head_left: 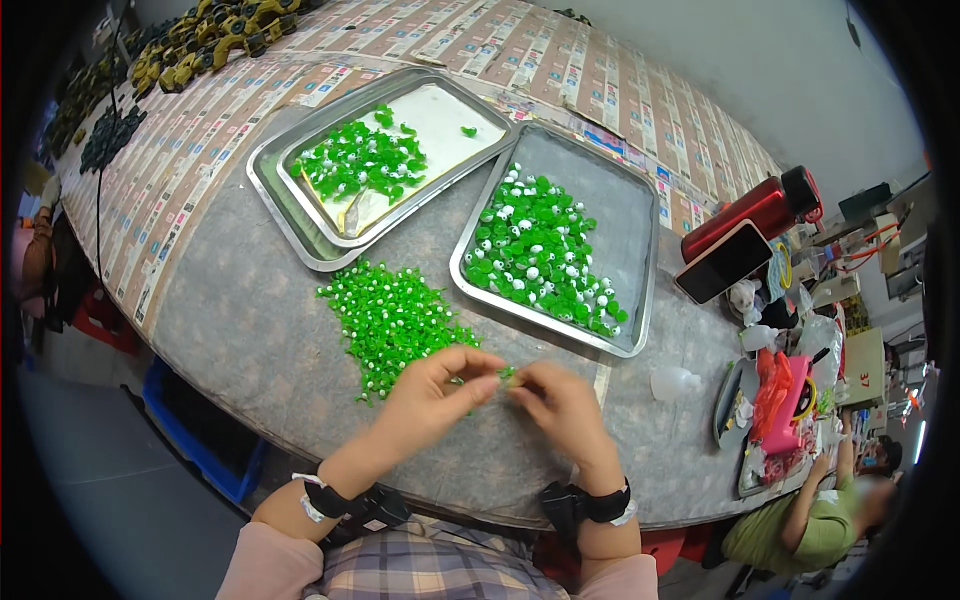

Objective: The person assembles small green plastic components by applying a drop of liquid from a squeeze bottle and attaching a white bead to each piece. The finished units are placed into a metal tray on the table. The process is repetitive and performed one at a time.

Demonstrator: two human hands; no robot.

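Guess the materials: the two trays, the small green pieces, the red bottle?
Trays: likely stainless steel, with a grey brushed sheen and rolled rims. Green pieces: probably moulded plastic, glossy, slightly translucent, with white spots. Red bottle: looks like metal with a glossy red coat and a black cap, though plastic is possible.

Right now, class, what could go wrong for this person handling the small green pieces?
1. The loose pile lies untrayed; a forearm might scatter it.
2. The piece pinched between left hand and right hand is tiny and could slip.
3. The phone leans on a bottle and might slide.
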